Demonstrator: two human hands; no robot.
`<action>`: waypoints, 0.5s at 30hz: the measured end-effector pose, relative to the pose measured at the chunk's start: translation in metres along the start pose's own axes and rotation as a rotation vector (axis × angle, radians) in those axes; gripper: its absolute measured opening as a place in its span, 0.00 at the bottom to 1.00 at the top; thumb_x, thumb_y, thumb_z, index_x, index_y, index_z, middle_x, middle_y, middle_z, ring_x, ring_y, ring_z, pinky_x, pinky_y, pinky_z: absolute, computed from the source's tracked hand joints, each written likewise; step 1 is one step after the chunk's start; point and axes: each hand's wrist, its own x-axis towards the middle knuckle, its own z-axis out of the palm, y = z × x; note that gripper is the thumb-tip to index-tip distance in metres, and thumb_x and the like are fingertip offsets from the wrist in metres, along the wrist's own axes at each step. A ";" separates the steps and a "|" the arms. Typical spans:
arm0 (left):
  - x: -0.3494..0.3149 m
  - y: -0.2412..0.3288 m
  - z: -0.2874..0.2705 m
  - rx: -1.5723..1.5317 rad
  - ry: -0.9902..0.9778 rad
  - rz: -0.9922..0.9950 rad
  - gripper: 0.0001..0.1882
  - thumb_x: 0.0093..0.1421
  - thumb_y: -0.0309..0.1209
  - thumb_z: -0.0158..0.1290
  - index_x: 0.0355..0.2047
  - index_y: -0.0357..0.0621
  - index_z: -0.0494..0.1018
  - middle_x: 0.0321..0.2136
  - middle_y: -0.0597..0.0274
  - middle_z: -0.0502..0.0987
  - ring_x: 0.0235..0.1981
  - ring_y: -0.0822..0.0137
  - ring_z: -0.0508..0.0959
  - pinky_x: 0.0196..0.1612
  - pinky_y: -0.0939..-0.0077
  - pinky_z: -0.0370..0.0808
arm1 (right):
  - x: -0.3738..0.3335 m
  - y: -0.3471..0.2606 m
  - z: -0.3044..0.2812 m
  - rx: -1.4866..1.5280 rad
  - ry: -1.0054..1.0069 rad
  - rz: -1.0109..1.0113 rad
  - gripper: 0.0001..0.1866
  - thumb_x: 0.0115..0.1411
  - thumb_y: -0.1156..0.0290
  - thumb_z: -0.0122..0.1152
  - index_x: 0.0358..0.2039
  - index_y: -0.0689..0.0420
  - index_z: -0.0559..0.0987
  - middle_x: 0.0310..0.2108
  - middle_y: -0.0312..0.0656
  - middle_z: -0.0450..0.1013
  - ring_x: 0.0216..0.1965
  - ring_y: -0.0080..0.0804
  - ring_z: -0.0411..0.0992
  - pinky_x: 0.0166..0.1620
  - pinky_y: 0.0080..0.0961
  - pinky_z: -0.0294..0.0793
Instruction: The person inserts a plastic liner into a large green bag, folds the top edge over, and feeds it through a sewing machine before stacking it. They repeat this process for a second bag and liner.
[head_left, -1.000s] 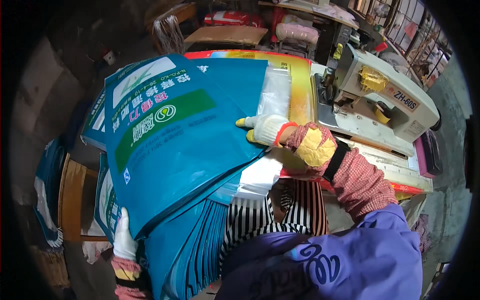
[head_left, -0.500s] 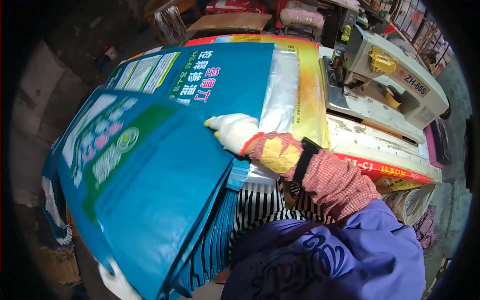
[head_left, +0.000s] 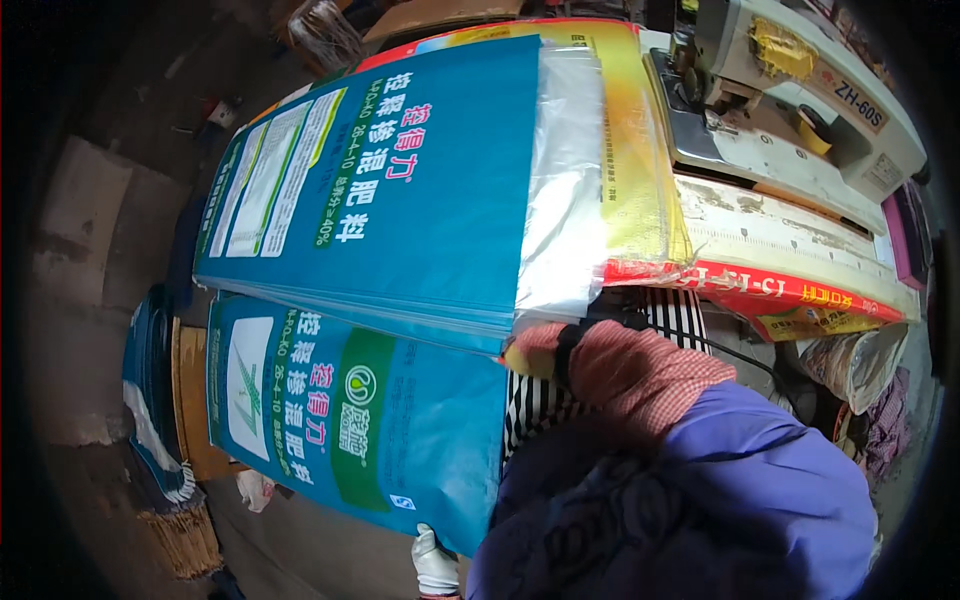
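A stack of flat blue printed sacks (head_left: 450, 190) lies on the table, with clear plastic film (head_left: 568, 150) showing along its right side. In front of it hangs another blue sack (head_left: 430, 440), its upper edge at the stack's near edge. My left hand (head_left: 435, 563), in a white glove, pinches the lower edge of this sack near its right corner, thumb on the printed face. My right hand (head_left: 528, 356) is at the stack's near right corner; its fingers are hidden at the sack edges, so I cannot tell their grip. A pink checked sleeve covers that forearm.
A sewing machine (head_left: 800, 90) stands at the far right of the table. Yellow and red sacks (head_left: 640, 140) lie beneath the blue stack. At left are folded blue sacks (head_left: 150, 370) and a bundle of straw-like bristles (head_left: 180, 535). A rolled pale sack (head_left: 850, 365) hangs at right.
The front sack has swung down and right from over the stack, baring the stack's top. My left hand moved right with its edge; my right hand came off the stack's top toward the near corner.
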 end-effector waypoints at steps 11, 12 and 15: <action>0.049 0.092 0.041 2.107 0.212 0.304 0.26 0.44 0.54 0.56 0.28 0.42 0.78 0.27 0.46 0.77 0.30 0.49 0.78 0.34 0.60 0.72 | -0.068 0.031 -0.047 0.476 0.033 0.037 0.22 0.62 0.64 0.37 0.54 0.57 0.66 0.51 0.40 0.67 0.53 0.34 0.65 0.54 0.34 0.62; 0.052 0.110 0.048 1.848 0.125 0.496 0.20 0.44 0.46 0.60 0.25 0.40 0.76 0.24 0.49 0.77 0.27 0.51 0.78 0.31 0.63 0.72 | -0.075 0.031 -0.055 0.463 0.001 0.065 0.21 0.61 0.65 0.38 0.53 0.57 0.67 0.49 0.40 0.68 0.51 0.34 0.66 0.53 0.34 0.63; 0.017 0.154 0.124 1.333 -0.082 0.588 0.11 0.51 0.34 0.57 0.22 0.38 0.72 0.19 0.53 0.76 0.22 0.64 0.76 0.28 0.70 0.72 | -0.065 0.005 -0.069 0.278 -0.178 0.249 0.19 0.58 0.68 0.42 0.49 0.57 0.71 0.44 0.42 0.71 0.45 0.34 0.69 0.48 0.32 0.66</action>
